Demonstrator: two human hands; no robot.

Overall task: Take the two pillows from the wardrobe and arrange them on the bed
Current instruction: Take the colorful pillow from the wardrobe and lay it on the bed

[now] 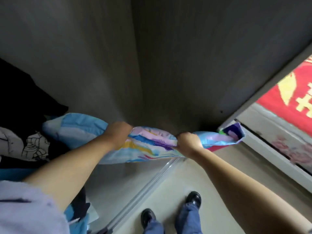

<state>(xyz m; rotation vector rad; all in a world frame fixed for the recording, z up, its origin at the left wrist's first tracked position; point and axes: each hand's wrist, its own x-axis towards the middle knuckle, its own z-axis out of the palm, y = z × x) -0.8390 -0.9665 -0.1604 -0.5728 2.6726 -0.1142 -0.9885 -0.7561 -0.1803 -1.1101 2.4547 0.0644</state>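
Shoes: planted on the pale floor just outside the wardrobe, so the stance squares the body to the opening.
Track: a metal rail runs along the floor at the wardrobe's threshold, between the feet and the interior; probably a trip edge when stepping back.
Left hand: fist closed over the pillow's top edge, left of its middle; fingers are buried in the cloth.
Right hand: likewise clenched on the top edge, toward the right end. Two spread grips keep a soft, floppy thing level rather than folding.
Pillow: blue cover with purple, yellow and pink streaks, held across the opening at the wardrobe's front, sagging between and beyond the fists. Whether it is one pillow or two together, cannot tell.
Pile: dark and patterned fabrics stacked to the left, touching the pillow's left end; that end may drag them on the way out.
Frame: the wardrobe's right side edge stands close by the pillow's right corner, a likely snag point.
Back wall: dark panels, bare above the pillow, so there is open room upward.
Bedding: red cloth with yellow figures shows beyond the frame at right, possibly the bed; the floor toward it looks open.
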